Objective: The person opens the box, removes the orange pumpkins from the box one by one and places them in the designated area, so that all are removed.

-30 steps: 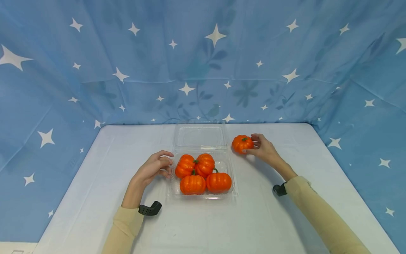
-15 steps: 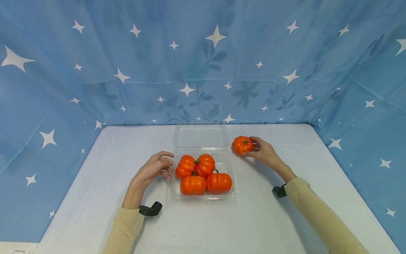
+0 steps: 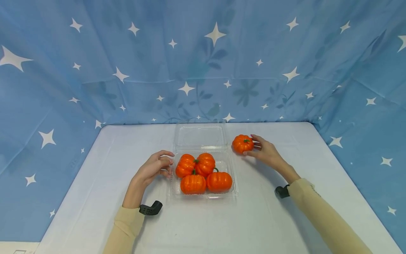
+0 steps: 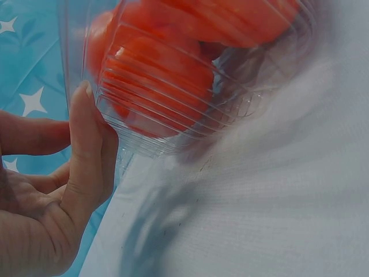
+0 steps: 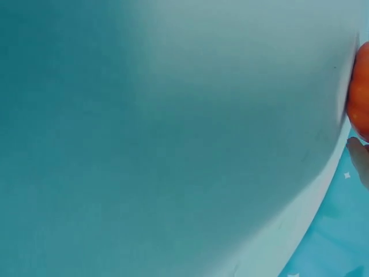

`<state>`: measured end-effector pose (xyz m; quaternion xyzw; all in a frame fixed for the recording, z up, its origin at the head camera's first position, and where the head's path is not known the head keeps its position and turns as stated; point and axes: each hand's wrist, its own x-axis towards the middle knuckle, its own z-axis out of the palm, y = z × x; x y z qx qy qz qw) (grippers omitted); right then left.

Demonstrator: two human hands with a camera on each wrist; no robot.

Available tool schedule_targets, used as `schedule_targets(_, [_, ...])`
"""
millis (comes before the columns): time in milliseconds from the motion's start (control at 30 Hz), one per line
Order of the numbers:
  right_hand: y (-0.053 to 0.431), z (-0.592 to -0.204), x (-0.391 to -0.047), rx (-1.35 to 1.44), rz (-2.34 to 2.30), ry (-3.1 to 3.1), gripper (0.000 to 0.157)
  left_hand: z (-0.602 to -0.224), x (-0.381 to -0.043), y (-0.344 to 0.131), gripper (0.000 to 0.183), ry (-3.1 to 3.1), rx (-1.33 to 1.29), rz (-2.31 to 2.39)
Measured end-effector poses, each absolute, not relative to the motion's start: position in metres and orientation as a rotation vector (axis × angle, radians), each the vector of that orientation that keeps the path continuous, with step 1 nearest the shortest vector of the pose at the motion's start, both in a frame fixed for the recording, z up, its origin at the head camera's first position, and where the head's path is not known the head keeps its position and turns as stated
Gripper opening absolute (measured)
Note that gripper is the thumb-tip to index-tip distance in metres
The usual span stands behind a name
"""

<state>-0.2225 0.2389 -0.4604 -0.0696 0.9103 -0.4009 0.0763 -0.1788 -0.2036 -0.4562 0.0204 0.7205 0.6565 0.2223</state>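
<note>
An open clear plastic clamshell box (image 3: 203, 197) stands mid-table with several small orange pumpkins (image 3: 193, 184) in its near half. At its left side is my left hand (image 3: 154, 165), fingers loosely bent, fingertips at the clear wall. The left wrist view shows this hand (image 4: 63, 179) beside the ribbed wall, a pumpkin (image 4: 158, 86) behind the plastic. A lone pumpkin (image 3: 242, 144) with a green stem sits right of the raised-edge lid. My right hand (image 3: 265, 152) is at its right side, thumb and fingers spread about it. In the right wrist view only a fingertip (image 5: 360, 160) and part of the pumpkin (image 5: 360, 92) show.
The empty clear lid (image 3: 200, 137) lies folded back behind the box. White cloth covers the table (image 3: 203, 229). A blue star-print curtain (image 3: 203, 70) hangs along the back and both sides.
Both hands stay almost where they were. The right hand's fingers shift slightly beside the lone pumpkin. The pumpkins and box have not visibly moved.
</note>
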Motion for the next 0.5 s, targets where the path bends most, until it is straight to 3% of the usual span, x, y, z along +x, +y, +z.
schedule_targets(500, [0.228, -0.434, -0.189, -0.335, -1.207, 2.923, 0.068, -0.457, -0.181, -0.205, 0.041, 1.980, 0.054, 1.818])
